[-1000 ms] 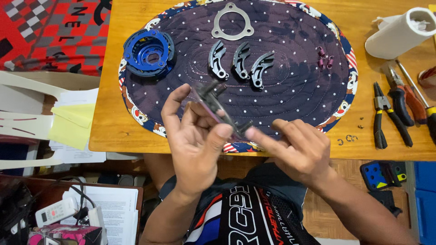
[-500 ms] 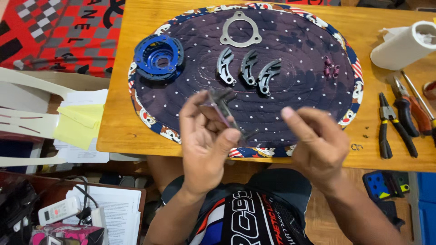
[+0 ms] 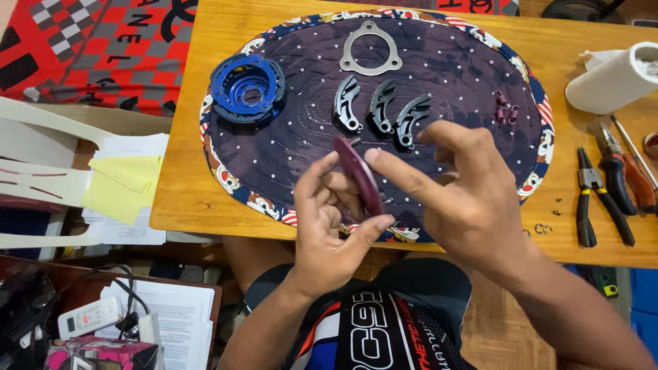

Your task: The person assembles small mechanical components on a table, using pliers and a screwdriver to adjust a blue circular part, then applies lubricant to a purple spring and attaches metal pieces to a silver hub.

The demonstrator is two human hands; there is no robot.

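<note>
My left hand holds a flat dark-red metal plate on edge, just above the near rim of the oval quilted mat. My right hand is beside it, with the index finger touching the plate's face. On the mat lie a blue round housing at the left, three dark curved shoe pieces in the middle, a grey triangular ring plate at the far side and some small purple springs at the right.
The mat lies on a wooden table. At the right are a white paper roll, black pliers and red-handled pliers, with small clips nearby. Papers and a white plastic chair are at the left.
My hands have risen closer to the camera with the dark-red plate. My right hand moved left from apart to touch the plate.
</note>
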